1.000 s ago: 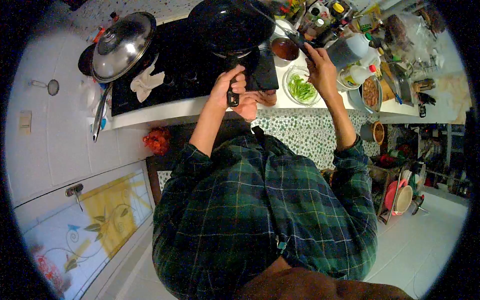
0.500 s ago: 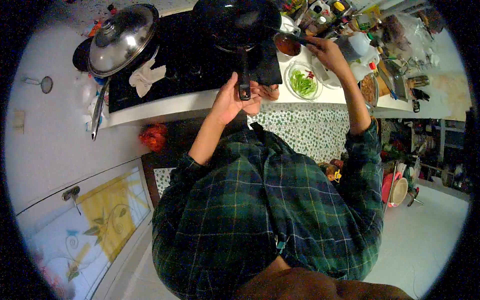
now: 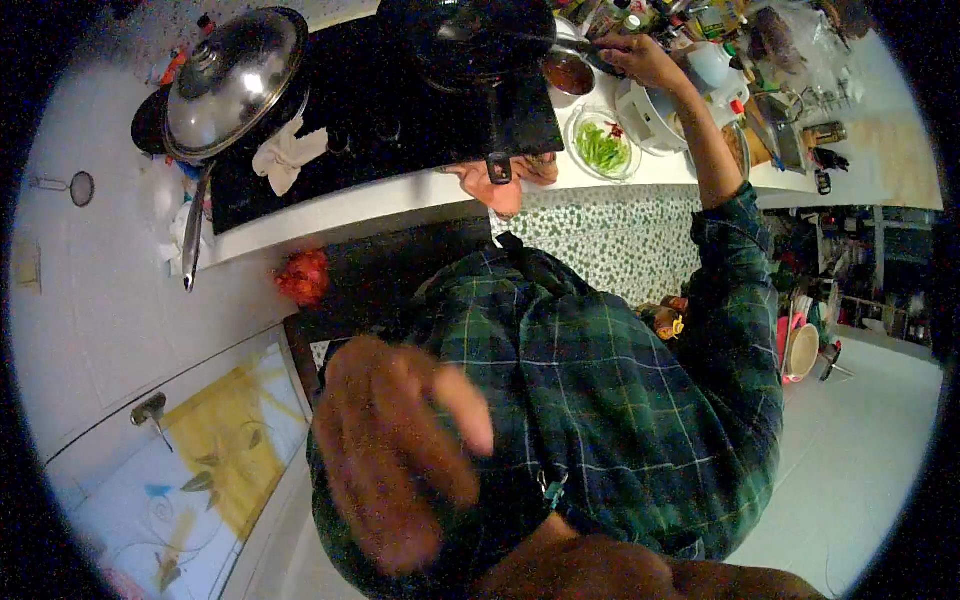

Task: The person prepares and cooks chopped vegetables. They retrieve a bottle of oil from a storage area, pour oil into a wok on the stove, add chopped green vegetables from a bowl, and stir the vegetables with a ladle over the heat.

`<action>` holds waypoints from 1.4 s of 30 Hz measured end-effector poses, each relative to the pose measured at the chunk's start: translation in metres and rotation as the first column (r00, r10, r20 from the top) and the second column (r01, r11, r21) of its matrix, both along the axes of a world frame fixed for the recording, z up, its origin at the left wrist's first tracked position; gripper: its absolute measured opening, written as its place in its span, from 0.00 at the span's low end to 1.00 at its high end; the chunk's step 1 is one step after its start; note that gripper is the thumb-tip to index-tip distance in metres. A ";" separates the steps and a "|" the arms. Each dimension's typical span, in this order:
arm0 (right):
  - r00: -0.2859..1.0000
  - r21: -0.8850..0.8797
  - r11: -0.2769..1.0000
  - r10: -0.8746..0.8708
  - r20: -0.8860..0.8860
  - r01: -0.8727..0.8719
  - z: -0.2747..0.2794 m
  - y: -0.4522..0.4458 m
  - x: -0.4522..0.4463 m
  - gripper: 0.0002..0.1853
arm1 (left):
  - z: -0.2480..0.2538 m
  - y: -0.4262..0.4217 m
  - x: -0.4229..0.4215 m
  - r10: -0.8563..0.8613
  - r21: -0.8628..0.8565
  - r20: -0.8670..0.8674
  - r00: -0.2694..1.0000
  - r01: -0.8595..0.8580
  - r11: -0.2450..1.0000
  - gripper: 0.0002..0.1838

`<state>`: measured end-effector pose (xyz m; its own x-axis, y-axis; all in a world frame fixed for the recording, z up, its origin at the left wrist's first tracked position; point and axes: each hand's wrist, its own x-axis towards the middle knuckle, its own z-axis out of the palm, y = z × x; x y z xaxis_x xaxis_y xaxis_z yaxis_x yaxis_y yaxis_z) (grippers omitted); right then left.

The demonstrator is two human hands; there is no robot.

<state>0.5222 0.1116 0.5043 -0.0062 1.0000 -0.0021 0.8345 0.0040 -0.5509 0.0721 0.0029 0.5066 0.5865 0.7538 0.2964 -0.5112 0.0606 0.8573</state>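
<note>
My right hand is closed round the dark handle of a long cooking utensil that reaches into the black wok on the stove; its head cannot be made out. My left hand is raised close to the camera, blurred, in front of my plaid shirt. Its thumb stands apart from loosely bent fingers, and nothing shows in it. The wok's handle juts over the counter edge, above a pinkish cloth. Right of the stove are a glass bowl of cut green vegetables and a pot of reddish-brown liquid.
A lidded pan stands at the stove's left, its long handle sticking out past the counter. A crumpled pale cloth lies on the stove's front left. A white appliance and several bottles crowd the right counter.
My left hand has left the area by the wok's handle and come down and back, near the camera. My right hand still grips the utensil, and the view has shifted slightly.
</note>
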 end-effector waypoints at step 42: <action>0.892 0.272 0.876 -0.299 -0.340 0.397 -0.018 -0.102 -0.062 0.16 | -0.090 0.126 0.140 -0.355 -0.815 0.304 0.884 0.434 0.383 0.08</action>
